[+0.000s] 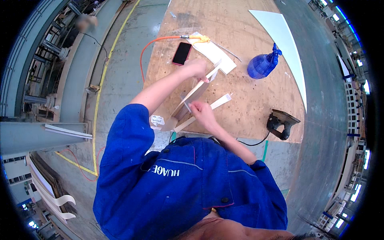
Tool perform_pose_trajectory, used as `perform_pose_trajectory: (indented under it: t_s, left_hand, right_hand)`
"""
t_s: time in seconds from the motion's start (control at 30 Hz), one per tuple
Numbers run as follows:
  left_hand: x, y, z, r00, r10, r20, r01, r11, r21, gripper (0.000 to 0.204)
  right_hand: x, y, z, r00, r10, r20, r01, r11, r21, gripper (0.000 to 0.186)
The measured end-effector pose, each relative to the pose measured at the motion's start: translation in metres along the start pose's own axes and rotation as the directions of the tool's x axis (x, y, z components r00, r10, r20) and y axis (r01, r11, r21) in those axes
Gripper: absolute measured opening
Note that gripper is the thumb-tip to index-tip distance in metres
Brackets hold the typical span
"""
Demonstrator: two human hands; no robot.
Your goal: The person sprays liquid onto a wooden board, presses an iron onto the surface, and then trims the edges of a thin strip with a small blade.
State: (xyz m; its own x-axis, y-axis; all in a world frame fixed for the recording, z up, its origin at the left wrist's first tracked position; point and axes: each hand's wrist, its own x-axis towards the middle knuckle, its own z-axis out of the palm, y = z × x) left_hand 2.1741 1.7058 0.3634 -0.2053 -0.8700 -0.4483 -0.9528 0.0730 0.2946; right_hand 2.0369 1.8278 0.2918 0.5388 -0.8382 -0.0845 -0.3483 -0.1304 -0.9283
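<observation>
A thin curved panel [197, 91], pale along its edge and brownish on its face, is held up on edge over the near part of the table. My left hand [197, 69] is closed round its upper end. Beside its lower face, my right hand [203, 114] is pinched on a small, thin greyish piece that I cannot make out. Whether that piece touches the panel is unclear. A narrow white strip [221, 101] lies on the table just beyond my right fingers. Past my left hand rests a phone [182, 53] with a dark screen.
On the wooden table [236, 24] an orange air blow gun [204, 39] with its hose lies over a white sheet [220, 60]. A blue spray bottle [259, 67] stands to the right, near a large white curved panel [276, 32]. An electric iron [282, 124] sits at the near right corner, its cord trailing.
</observation>
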Motion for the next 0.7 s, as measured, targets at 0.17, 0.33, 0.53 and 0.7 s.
perform_pose_trajectory:
  t_s: [0.17,0.33,0.53,0.7]
  left_hand:
    - [-0.004,-0.007,-0.003,0.999,-0.02,-0.028,0.02,1.0,0.009,0.033]
    - [0.0,-0.015,0.0,1.0,-0.021,-0.02,0.02,0.999,-0.024,0.033]
    - [0.002,-0.021,0.0,0.999,-0.042,-0.025,0.042,0.999,-0.027,0.031]
    - [-0.001,-0.032,0.008,0.997,-0.044,-0.07,0.041,0.998,-0.049,0.034]
  right_hand:
    - [-0.029,-0.02,0.023,0.992,-0.03,0.12,0.033,0.999,-0.025,0.026]
    - [-0.036,-0.021,0.037,0.955,-0.042,0.293,0.047,0.999,-0.01,0.025]
    - [-0.042,-0.02,0.052,0.774,-0.133,0.619,0.126,0.99,0.056,0.023]
    - [-0.032,-0.018,0.033,0.839,-0.104,0.534,0.134,0.991,-0.017,0.027]
